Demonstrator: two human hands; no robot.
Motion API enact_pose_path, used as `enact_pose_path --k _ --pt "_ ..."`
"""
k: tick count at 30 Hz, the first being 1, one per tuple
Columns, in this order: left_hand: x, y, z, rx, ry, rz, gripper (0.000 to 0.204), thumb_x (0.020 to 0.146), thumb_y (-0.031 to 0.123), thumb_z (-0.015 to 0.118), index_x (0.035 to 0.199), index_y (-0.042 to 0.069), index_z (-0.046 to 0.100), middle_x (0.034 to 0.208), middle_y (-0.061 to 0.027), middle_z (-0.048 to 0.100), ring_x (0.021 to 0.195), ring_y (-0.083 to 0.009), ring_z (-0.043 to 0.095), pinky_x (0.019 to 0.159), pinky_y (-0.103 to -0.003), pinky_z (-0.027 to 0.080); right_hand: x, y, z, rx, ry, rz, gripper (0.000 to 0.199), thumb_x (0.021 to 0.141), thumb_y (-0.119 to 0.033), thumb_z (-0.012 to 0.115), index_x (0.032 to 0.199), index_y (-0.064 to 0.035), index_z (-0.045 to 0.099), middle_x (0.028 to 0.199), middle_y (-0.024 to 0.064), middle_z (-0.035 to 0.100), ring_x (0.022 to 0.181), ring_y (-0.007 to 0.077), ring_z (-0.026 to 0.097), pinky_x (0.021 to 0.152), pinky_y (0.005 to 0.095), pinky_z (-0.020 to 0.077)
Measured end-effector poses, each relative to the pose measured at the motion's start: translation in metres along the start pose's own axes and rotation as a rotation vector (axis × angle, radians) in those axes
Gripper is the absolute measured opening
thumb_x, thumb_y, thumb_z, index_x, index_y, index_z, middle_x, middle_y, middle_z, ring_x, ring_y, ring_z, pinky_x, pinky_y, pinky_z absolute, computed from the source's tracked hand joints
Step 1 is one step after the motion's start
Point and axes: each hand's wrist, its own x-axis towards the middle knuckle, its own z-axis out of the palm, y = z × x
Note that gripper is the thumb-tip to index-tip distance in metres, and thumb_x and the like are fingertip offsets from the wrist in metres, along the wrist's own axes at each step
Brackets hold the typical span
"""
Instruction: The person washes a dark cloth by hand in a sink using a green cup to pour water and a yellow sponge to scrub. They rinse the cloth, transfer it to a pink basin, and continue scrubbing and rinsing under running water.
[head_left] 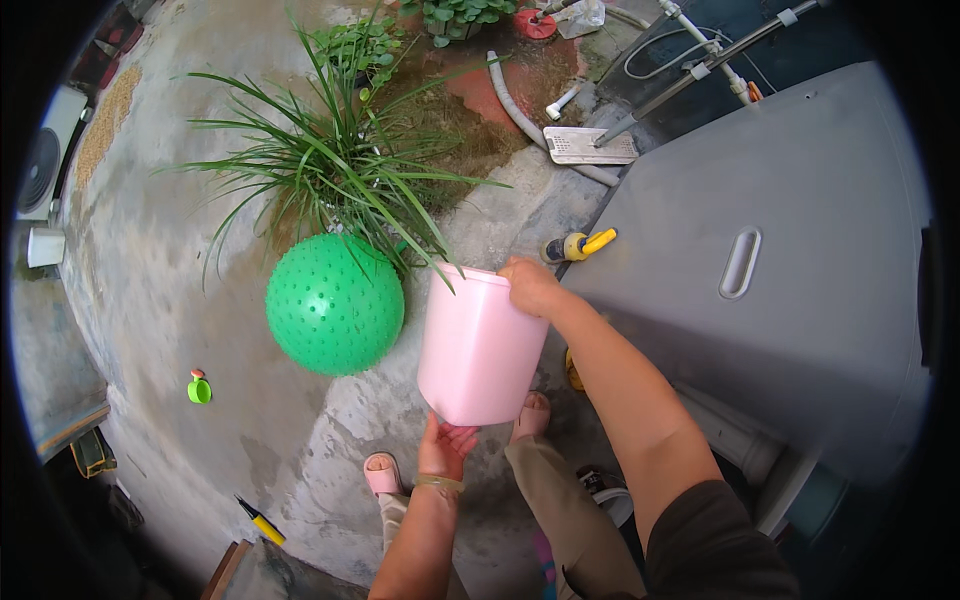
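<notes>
Here we hold the pink bucket (480, 345) tilted above the concrete floor (200, 300), just beside the green spiky ball (334, 303): our right hand (530, 287) grasps its rim, our left hand (447, 447) cups its base, fingers spread.

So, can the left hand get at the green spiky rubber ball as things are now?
Probably not at once: the left hand is propping the bottom of the pink plastic bucket. The green spiky rubber ball lies close on the left, with open concrete floor between.
</notes>
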Motion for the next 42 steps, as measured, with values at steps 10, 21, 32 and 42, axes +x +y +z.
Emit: enact_pose_path --k 10,21,32,42 --pt "-0.051 0.005 -0.092 0.246 0.0 0.003 0.058 0.092 0.051 0.059 0.127 0.005 0.053 0.111 -0.0115 0.06 0.109 -0.0274 0.057 0.081 -0.037 0.052 -0.187 -0.08 0.04 0.159 0.191 -0.247 0.021 0.073 0.0 0.055 0.087 -0.009 0.068 0.095 0.0086 0.055 0.096 0.0279 0.052 0.08 0.0391 0.0477" --pt "-0.24 0.104 -0.042 1.517 -0.151 1.513 0.089 0.06 0.011 0.084 0.14 0.012 0.046 0.151 -0.0201 0.031 0.136 -0.0432 0.034 0.105 -0.048 0.039 -0.35 -0.174 0.093 -0.062 0.502 -0.381 0.015 0.065 -0.004 0.063 0.079 -0.0069 0.059 0.096 0.0096 0.053 0.096 0.0282 0.052 0.071 0.0361 0.0473" --pt "-0.337 0.079 -0.056 1.976 -0.918 1.674 0.023 0.06 0.016 0.078 0.078 0.009 0.067 0.119 -0.0148 0.062 0.121 -0.0355 0.053 0.093 -0.051 0.044 -0.485 -0.239 0.115 -0.087 0.757 -0.224 0.009 0.075 -0.018 0.057 0.077 -0.0095 0.059 0.096 0.0054 0.052 0.097 0.0224 0.052 0.069 0.0318 0.0474" --pt "-0.384 -0.003 -0.008 2.041 -1.221 1.798 0.021 0.058 0.017 0.075 0.069 0.01 0.059 0.08 -0.0065 0.058 0.089 -0.028 0.059 0.079 -0.045 0.046 -0.575 -0.185 0.128 0.135 0.816 -0.116 0.016 0.066 -0.012 0.065 0.078 -0.0039 0.059 0.098 0.0103 0.051 0.096 0.0279 0.051 0.07 0.0364 0.0499"
